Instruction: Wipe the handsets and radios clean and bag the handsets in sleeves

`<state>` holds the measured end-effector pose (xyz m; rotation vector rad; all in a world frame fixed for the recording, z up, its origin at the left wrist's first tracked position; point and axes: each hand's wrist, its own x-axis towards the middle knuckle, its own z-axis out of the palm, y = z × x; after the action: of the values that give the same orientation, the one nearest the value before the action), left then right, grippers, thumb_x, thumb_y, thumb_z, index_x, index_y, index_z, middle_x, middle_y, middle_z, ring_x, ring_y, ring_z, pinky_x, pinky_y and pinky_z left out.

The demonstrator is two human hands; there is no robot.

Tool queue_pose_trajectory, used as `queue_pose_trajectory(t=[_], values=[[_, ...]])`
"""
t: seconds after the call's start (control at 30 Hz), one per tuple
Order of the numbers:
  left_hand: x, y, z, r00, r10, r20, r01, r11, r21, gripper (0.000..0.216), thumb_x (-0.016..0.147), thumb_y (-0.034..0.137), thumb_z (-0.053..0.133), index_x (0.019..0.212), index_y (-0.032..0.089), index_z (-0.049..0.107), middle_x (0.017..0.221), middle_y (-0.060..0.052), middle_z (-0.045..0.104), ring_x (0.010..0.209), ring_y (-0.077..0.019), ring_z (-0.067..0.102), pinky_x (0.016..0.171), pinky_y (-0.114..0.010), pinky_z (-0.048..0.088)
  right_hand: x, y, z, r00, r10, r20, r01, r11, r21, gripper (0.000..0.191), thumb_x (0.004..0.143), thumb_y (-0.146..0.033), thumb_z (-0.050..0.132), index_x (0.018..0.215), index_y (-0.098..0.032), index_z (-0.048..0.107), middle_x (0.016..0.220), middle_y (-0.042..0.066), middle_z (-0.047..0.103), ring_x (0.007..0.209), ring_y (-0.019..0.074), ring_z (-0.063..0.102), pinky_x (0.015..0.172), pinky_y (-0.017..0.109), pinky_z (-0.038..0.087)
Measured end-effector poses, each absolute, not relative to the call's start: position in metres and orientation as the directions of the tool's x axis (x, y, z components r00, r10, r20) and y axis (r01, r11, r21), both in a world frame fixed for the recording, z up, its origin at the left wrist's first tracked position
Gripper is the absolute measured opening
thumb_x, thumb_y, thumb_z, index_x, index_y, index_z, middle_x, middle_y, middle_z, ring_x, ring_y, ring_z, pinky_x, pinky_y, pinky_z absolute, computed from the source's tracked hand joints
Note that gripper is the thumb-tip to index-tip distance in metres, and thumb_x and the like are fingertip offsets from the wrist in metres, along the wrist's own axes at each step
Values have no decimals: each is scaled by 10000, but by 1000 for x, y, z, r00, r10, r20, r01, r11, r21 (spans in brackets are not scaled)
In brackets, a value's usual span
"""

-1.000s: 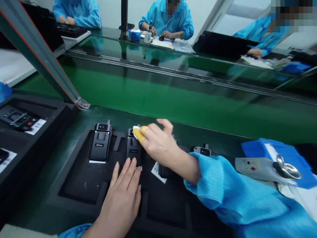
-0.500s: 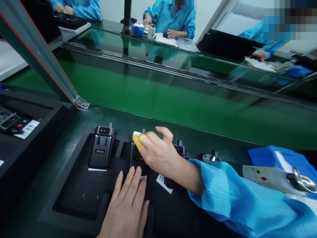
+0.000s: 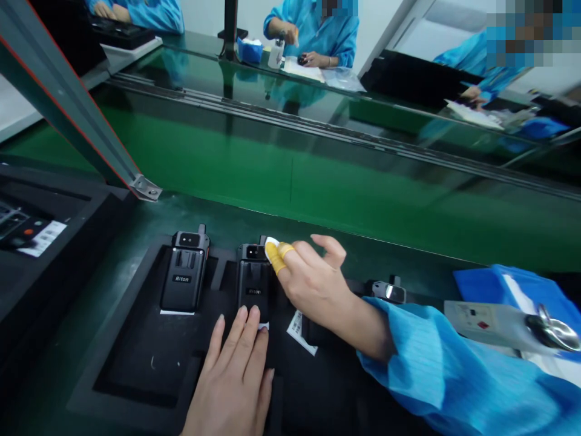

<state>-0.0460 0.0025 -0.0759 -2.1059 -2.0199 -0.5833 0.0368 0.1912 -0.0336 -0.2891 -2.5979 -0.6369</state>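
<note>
Flat with its fingers stretched out, my left hand [image 3: 233, 375] rests at the lower end of a black handheld radio [image 3: 253, 281] marked Riton. My right hand [image 3: 313, 281], with yellow finger cots on it, pinches a small white wipe [image 3: 271, 241] at the upper right corner of that radio, beside its antenna. To the left lies a like radio [image 3: 182, 280], back side up, with a white label edge under it. A printed label [image 3: 302, 333] sticks out below my right wrist. Another radio [image 3: 388, 290] is partly hidden behind my right sleeve.
The radios lie in a black foam tray [image 3: 136, 345]. Another foam tray [image 3: 86, 224] stands at left by a slanted metal post [image 3: 91, 115]. At right are a dispenser bottle [image 3: 485, 321] and a blue bag [image 3: 481, 283]. Co-workers in blue sit across the bench.
My right hand has moved right with the wipe, from the radio's top left to its top right corner, uncovering its camera panel. My left hand has stayed put.
</note>
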Motion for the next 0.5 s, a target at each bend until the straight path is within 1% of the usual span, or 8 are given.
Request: queue_pose_trajectory(t=[0.1, 0.13, 0.2, 0.3, 0.37, 0.43, 0.5], values=[[-41, 5, -76, -42, 909, 415, 979, -46, 199, 324, 875, 248, 470, 1143, 131, 609, 1290, -95, 595, 1223, -233, 514, 1113, -388, 267, 40, 195, -30, -872, 153, 466, 367, 833, 414, 306, 810, -35, 486, 568, -192, 590, 621, -13, 581, 695, 132, 444, 916, 387, 190], [-39, 5, -77, -74, 899, 431, 974, -28, 226, 312, 881, 242, 458, 1123, 128, 618, 1276, -98, 606, 1221, -231, 516, 1122, -390, 248, 40, 196, -29, -868, 153, 473, 370, 834, 410, 293, 818, -46, 491, 590, -193, 604, 637, -14, 593, 703, 130, 446, 917, 387, 187], [-35, 6, -78, -125, 883, 453, 963, -1, 268, 302, 887, 232, 439, 1095, 120, 627, 1257, -107, 617, 1224, -231, 512, 1132, -395, 226, 37, 193, -29, -867, 102, 488, 319, 866, 385, 251, 835, -82, 506, 654, -199, 635, 688, -17, 615, 731, 129, 454, 927, 390, 184], [-32, 6, -80, -151, 880, 451, 955, 11, 298, 301, 884, 223, 439, 1097, 116, 622, 1250, -120, 619, 1236, -233, 500, 1131, -402, 233, 30, 187, -31, -872, -15, 489, 183, 917, 354, 236, 855, -106, 497, 708, -209, 650, 736, -22, 619, 767, 131, 457, 937, 395, 188], [-32, 6, -81, -151, 883, 445, 952, 9, 307, 303, 883, 222, 442, 1109, 118, 615, 1255, -120, 616, 1242, -231, 495, 1134, -401, 229, 28, 187, -33, -882, -40, 469, 143, 926, 350, 250, 864, -98, 473, 739, -213, 656, 748, -23, 615, 770, 134, 452, 932, 400, 191], [-33, 6, -80, -148, 884, 443, 950, 2, 313, 306, 885, 222, 440, 1113, 116, 614, 1267, -117, 609, 1248, -230, 490, 1141, -393, 213, 31, 189, -35, -894, -22, 447, 152, 924, 350, 264, 870, -100, 462, 738, -214, 660, 738, -22, 612, 762, 138, 449, 929, 406, 188], [-34, 6, -79, -139, 890, 434, 950, -4, 312, 305, 886, 221, 440, 1114, 117, 614, 1277, -116, 602, 1246, -231, 494, 1142, -394, 213, 38, 194, -35, -901, 23, 433, 193, 915, 353, 283, 865, -95, 465, 685, -210, 650, 704, -19, 603, 761, 142, 454, 934, 406, 180]])
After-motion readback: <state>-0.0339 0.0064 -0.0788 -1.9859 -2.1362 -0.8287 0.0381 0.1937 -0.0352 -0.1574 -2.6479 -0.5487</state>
